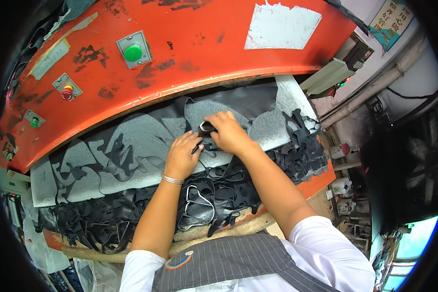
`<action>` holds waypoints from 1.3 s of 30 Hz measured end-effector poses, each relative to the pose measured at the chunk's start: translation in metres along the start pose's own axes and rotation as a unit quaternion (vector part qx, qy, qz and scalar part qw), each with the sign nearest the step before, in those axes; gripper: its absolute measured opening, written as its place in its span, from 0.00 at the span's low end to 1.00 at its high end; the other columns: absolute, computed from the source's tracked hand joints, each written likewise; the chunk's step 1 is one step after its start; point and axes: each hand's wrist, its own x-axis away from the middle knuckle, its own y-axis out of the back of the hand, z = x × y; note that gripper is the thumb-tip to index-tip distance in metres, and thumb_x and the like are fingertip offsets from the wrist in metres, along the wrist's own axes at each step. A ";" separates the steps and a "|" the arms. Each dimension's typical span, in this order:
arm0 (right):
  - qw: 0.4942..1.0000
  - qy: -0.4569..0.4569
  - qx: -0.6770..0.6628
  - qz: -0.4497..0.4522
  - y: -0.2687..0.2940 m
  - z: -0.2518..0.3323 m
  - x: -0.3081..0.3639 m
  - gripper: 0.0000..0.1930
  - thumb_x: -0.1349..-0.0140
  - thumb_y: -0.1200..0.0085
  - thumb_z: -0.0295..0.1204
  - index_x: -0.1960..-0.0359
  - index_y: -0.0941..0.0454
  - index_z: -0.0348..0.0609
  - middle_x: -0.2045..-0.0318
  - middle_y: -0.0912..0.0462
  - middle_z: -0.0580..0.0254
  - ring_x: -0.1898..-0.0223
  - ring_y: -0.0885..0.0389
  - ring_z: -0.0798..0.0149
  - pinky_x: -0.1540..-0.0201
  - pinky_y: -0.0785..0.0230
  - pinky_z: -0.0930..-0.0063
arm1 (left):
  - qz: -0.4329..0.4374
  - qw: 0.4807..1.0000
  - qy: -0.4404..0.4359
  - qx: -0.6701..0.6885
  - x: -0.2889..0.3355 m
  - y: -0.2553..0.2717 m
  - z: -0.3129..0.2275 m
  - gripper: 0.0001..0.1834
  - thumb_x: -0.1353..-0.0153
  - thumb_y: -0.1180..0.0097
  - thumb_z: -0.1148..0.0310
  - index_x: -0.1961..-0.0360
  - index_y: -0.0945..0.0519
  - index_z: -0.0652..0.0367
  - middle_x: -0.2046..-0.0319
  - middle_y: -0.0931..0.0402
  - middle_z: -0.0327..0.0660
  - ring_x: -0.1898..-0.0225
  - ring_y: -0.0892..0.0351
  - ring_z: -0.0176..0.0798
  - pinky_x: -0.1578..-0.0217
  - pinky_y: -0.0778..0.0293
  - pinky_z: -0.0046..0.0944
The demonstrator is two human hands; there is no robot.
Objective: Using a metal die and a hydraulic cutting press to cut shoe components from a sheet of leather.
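My right hand (228,134) is closed around a small looped metal cutting die (207,127), its pale rim showing between the fingers. Close beside it on the left, my left hand (182,155) has its fingers bent together, with a small dark edge showing by the thumb; what it grips is mostly hidden. Both hands are over a black leather sheet (250,100) with shaped cut-outs. Through these shows the grey-white cutting board (143,134) beneath. A larger outline cutting die (198,208) lies among black scraps in front of me.
An orange press beam (190,53) spans the far side, with a green button (133,52) and a red stop knob (67,92). Black leather scraps (117,209) heap along the near edge. A grey control box (333,78) and shelves with containers (340,151) stand at right.
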 end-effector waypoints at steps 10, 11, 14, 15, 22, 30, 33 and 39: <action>0.999 0.016 -0.026 0.017 -0.018 -0.014 0.020 0.29 0.48 0.36 0.31 0.41 0.27 0.50 0.54 0.20 0.58 0.49 0.28 0.53 0.45 0.38 0.61 | -0.055 0.989 0.050 0.124 0.016 0.019 0.008 0.12 0.41 0.39 0.65 0.59 0.17 0.61 0.54 0.19 0.48 0.45 0.24 0.50 0.45 0.30 0.45; 0.999 0.018 -0.027 0.020 -0.019 -0.013 0.021 0.29 0.48 0.36 0.31 0.41 0.27 0.50 0.54 0.20 0.58 0.49 0.28 0.53 0.45 0.38 0.61 | -0.084 0.976 0.116 0.163 0.024 0.030 0.008 0.12 0.39 0.40 0.64 0.60 0.17 0.61 0.56 0.18 0.47 0.47 0.22 0.47 0.47 0.29 0.43; 1.000 0.006 -0.013 0.020 -0.016 -0.013 0.022 0.30 0.48 0.36 0.31 0.40 0.28 0.51 0.54 0.20 0.58 0.49 0.28 0.53 0.45 0.39 0.61 | -0.154 0.917 0.252 0.269 0.044 0.082 0.022 0.13 0.34 0.43 0.61 0.60 0.18 0.61 0.67 0.17 0.40 0.65 0.20 0.29 0.65 0.27 0.30; 1.000 0.005 -0.008 0.018 -0.012 -0.016 0.023 0.30 0.48 0.36 0.31 0.40 0.28 0.51 0.54 0.20 0.58 0.49 0.28 0.53 0.45 0.39 0.61 | -0.179 0.902 0.277 0.279 0.054 0.102 0.035 0.13 0.34 0.43 0.59 0.63 0.18 0.59 0.72 0.21 0.34 0.72 0.26 0.24 0.73 0.32 0.27; 0.994 0.030 0.014 -0.106 0.005 0.061 0.012 0.34 0.51 0.33 0.38 0.42 0.29 0.42 0.54 0.22 0.53 0.51 0.27 0.49 0.45 0.39 0.57 | -0.444 0.806 0.356 0.162 0.167 0.263 0.153 0.21 0.30 0.51 0.59 0.43 0.28 0.61 0.57 0.25 0.41 0.59 0.28 0.31 0.58 0.32 0.30; 0.980 0.065 -0.089 -0.165 0.008 0.210 -0.083 0.23 0.44 0.36 0.38 0.53 0.31 0.42 0.72 0.21 0.57 0.73 0.21 0.54 0.69 0.28 0.65 | -0.481 0.808 0.322 -0.112 0.186 0.378 0.175 0.30 0.29 0.55 0.53 0.33 0.36 0.62 0.34 0.35 0.49 0.33 0.37 0.47 0.35 0.44 0.42; 0.979 0.017 -0.126 -0.161 0.030 0.202 -0.031 0.22 0.43 0.36 0.39 0.54 0.32 0.43 0.78 0.22 0.59 0.78 0.22 0.55 0.72 0.29 0.64 | -0.413 0.858 0.306 0.002 0.195 0.349 0.116 0.29 0.29 0.54 0.54 0.34 0.34 0.62 0.35 0.34 0.47 0.34 0.36 0.46 0.35 0.44 0.42; 0.977 -0.030 -0.047 0.205 0.028 0.165 0.149 0.16 0.45 0.38 0.44 0.68 0.21 0.43 0.69 0.18 0.52 0.65 0.19 0.48 0.64 0.27 0.59 | -0.175 0.914 0.338 0.144 0.290 0.219 -0.028 0.22 0.32 0.49 0.50 0.60 0.21 0.63 0.76 0.23 0.37 0.76 0.27 0.27 0.72 0.29 0.30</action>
